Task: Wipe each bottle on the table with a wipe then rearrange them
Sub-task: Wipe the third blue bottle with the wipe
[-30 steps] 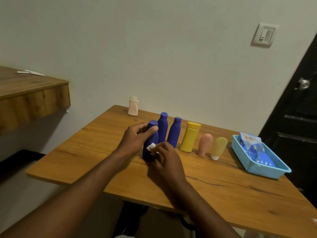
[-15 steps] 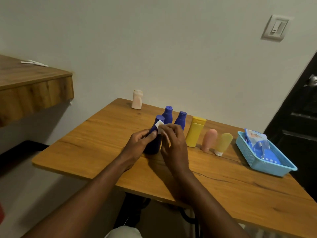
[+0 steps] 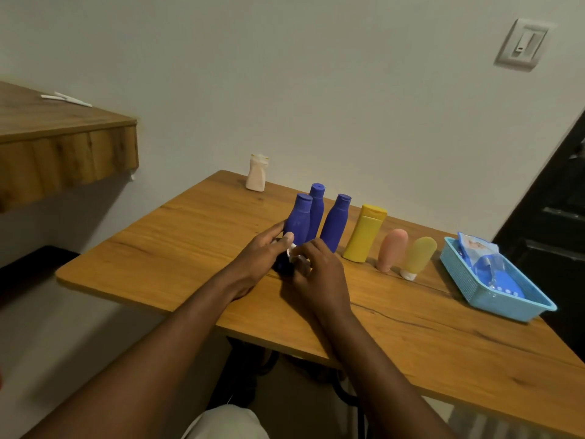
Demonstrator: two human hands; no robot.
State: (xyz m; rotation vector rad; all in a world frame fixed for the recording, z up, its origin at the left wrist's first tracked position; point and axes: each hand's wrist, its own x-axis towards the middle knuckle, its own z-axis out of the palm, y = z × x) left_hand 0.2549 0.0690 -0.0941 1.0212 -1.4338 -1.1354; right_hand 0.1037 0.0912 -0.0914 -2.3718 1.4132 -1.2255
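1. While we steady the nearest dark blue plastic bottle (image 3: 299, 221) at the centre of the frame, our left hand (image 3: 262, 255) grips its lower body from the left, thumb laid across the front and fingers curled round the back.
2. Our right hand (image 3: 319, 274) reaches in from the lower right and pinches a small white wipe (image 3: 292, 249) between thumb and fingertips, holding it against the lower front of that bottle, just beside the left thumb.
3. That bottle stands roughly upright over the light wooden table (image 3: 190, 236), but its base is hidden behind our hands, so we cannot tell whether it rests on the wood.
4. Just behind it stands a second dark blue bottle (image 3: 317, 204), and to the right of both a third dark blue bottle (image 3: 336, 221), leaning slightly to the right.
5. Further right the row runs on: a yellow plastic bottle with a square flip cap (image 3: 364, 232), a pink soft tube (image 3: 391, 248) and an olive-yellow soft tube on a white cap (image 3: 418, 255).
6. At the right of the frame a light blue plastic mesh basket (image 3: 493, 302) holds a blue and white wipes packet (image 3: 484, 261).
7. Above centre, a small white plastic bottle (image 3: 257, 174) stands alone at the table's far edge, near the wall.
8. At the upper left we see a wooden shelf (image 3: 63, 137), and at the upper right a white wall switch (image 3: 522, 44).
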